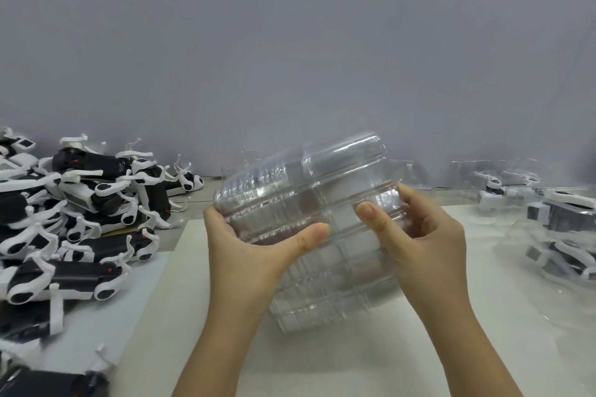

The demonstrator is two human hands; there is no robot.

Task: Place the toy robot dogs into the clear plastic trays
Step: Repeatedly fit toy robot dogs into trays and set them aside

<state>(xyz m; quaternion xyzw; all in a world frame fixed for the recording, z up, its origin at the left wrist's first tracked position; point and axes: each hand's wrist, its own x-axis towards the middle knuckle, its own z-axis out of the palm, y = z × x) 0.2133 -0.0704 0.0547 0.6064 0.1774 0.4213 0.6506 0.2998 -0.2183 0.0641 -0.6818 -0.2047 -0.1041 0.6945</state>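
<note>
1. The left hand (258, 245) and right hand (416, 235) meet mid-frame. Each grip clasps the tilted stack of clear plastic trays (306, 190), with the thumbs pressed on its near side.
2. On the pale tabletop (419, 348), toy robot dogs (80, 219) lie heaped at the left and filled trays (564, 219) sit at the right, with a grey wall (290, 42) behind.

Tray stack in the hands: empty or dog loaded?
Empty. Left hand and right hand grip the clear tray stack; nothing black-and-white shows through it. Loose dogs lie piled left.

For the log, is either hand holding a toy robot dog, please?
No, the left hand and right hand both grip the stack of clear trays; the toy dogs lie aside.
</note>
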